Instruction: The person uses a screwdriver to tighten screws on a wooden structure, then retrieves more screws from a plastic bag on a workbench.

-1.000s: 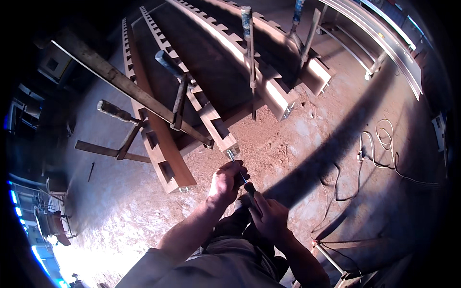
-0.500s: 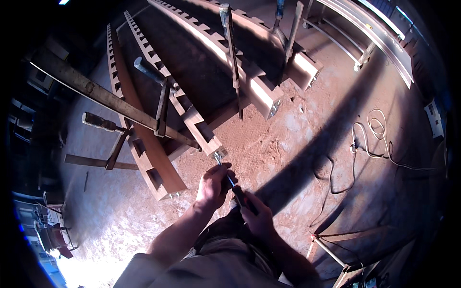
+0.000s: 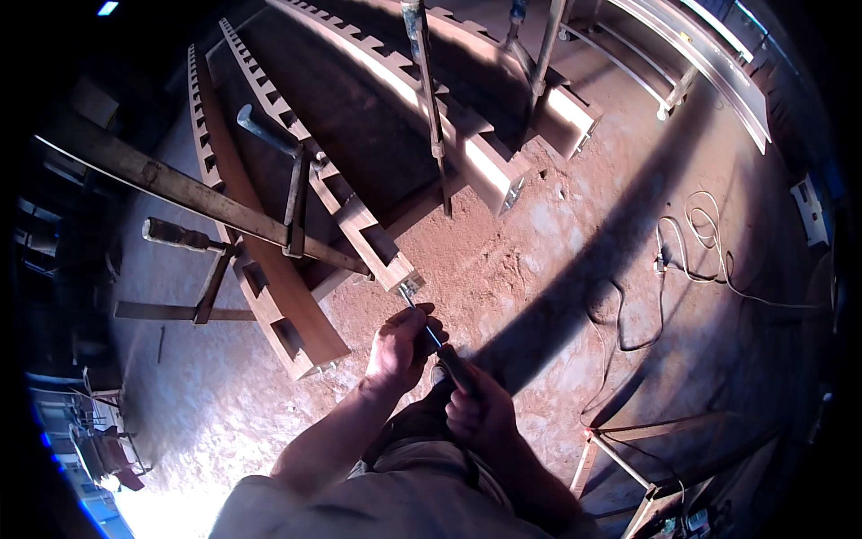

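A screwdriver with a dark handle and a shiny shaft runs slantwise between my hands. My right hand is wrapped round the back of the handle, fingers curled beneath it. My left hand closes its fingers about the shaft, close to the tip. The tip meets small metal hardware on the end face of a notched wooden beam; fingers and distance hide exactly how it seats there.
More notched beams lie alongside: a brown one at left and a lit one at right. A long bar clamp crosses the left beams. Cables loop over the dusty floor at right, with a frame lower right.
My right hand has shifted its grip back along the screwdriver handle, with its fingers now curled under. My left hand stays on the shaft. The whole view has tilted slightly.
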Available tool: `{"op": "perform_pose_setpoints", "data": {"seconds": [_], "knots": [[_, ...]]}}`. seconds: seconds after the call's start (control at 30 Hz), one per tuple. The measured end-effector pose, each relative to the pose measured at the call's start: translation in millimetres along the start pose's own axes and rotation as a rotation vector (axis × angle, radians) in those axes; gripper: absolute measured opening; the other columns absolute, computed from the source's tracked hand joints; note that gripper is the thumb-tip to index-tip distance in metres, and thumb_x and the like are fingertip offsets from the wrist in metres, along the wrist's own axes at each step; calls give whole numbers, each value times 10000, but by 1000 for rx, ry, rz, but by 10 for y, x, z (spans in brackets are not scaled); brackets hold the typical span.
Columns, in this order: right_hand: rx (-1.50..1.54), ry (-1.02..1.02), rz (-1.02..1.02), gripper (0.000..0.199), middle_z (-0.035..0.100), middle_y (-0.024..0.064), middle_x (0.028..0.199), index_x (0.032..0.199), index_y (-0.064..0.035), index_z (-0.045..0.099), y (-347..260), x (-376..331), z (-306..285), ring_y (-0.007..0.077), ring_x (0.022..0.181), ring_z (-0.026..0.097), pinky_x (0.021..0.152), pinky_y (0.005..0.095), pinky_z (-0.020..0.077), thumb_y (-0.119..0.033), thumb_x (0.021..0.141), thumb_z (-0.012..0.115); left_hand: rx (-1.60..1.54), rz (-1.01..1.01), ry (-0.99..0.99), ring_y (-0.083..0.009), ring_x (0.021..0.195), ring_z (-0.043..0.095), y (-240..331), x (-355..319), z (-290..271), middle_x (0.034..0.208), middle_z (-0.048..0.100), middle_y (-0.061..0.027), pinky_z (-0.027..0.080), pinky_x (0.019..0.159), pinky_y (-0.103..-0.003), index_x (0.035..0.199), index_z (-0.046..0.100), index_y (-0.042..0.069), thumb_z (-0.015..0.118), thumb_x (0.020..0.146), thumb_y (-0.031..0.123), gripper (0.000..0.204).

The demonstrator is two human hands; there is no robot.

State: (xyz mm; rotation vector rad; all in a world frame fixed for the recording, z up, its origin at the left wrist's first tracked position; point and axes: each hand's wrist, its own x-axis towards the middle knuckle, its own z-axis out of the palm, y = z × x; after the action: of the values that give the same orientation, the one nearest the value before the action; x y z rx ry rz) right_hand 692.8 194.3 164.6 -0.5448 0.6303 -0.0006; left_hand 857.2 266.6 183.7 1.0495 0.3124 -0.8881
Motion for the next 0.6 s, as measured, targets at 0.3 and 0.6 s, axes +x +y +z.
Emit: {"op": "perform_pose_setpoints", "data": {"seconds": [0.3,0.6], "knots": [[-614,161,-391,377,479,-10,650,1168,-137,584,-105,-38,115,146,568,488,515,288,408,-422,960,448,-41,-8,35,-214,695,572,-10,-28,85,765,567,-95,488,647,-341,1061,497,-53,480,940,137,226],[189,-190,6,375,527,2,632,1053,-112,587,113,64,-149,163,512,506,459,313,400,-444,954,445,37,23,-3,-225,706,601,-30,22,-54,766,584,-105,494,631,-352,1084,495,-37,505,945,150,234]]}}
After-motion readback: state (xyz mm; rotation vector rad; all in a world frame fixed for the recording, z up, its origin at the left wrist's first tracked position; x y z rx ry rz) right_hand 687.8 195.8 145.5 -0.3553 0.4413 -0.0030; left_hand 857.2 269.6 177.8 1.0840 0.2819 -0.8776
